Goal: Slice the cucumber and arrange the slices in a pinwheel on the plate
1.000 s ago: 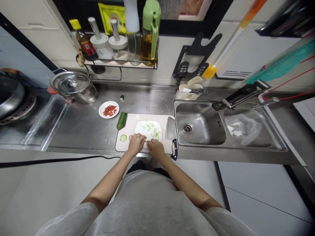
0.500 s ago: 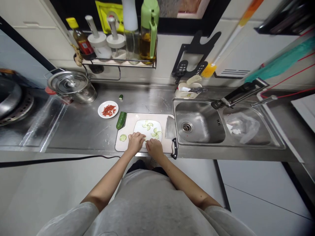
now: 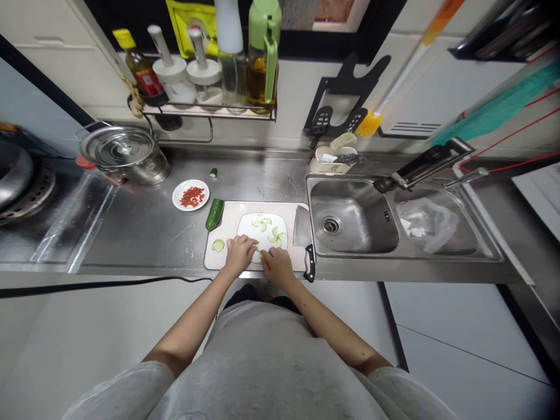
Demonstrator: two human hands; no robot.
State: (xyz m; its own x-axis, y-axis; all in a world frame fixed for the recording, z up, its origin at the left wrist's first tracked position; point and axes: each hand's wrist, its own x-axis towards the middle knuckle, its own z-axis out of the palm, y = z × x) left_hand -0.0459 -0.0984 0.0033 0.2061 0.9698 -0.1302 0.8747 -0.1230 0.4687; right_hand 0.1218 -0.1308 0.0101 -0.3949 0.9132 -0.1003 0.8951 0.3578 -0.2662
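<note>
My left hand and my right hand meet over the near edge of a white plate. Their fingertips close on a thin cucumber slice, largely hidden by the fingers. Farther up the plate, half-round cucumber slices form two pinwheel shapes, one at the back and another at the right. Under the plate lies a pale cutting board. A small pile of round cucumber slices rests at its left, near a cut cucumber overlapping the board's edge.
On the board's right side lies a cleaver, its black handle toward me. A dish of chopped red bits and a cucumber end sit behind left. A lidded steel pot stands farther left; the double sink is right.
Both hands stay at the plate's near edge, and the right fingers have shifted slightly. The whole view has drifted a little; the pinwheels look unchanged.
</note>
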